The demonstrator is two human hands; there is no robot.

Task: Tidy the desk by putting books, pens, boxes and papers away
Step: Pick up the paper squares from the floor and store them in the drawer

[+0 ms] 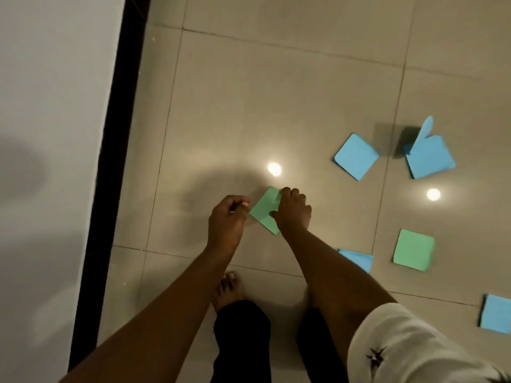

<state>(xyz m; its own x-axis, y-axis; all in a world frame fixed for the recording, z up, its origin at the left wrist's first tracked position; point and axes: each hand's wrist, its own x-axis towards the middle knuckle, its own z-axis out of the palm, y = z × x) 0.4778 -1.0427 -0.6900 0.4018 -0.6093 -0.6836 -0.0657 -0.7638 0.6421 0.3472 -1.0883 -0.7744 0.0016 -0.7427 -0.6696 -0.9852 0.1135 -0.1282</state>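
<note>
I look down at a beige tiled floor (249,106). A green paper square (264,210) is held just above the tiles between my hands. My right hand (293,211) grips its right edge, thumb on the face and fingers curled over the top. My left hand (226,217) has its fingers curled right at the paper's left corner; whether they pinch it is unclear. More loose papers lie to the right: a blue square (356,157), a blue sheet with a raised flap (430,156), a green square (414,250), and a blue one (358,259) partly behind my right forearm.
Another blue paper (496,313) lies at the right edge. A white wall (55,134) with a black skirting strip (110,161) runs down the left. My bare foot (228,288) stands below my hands. Two lamp reflections shine on the tiles.
</note>
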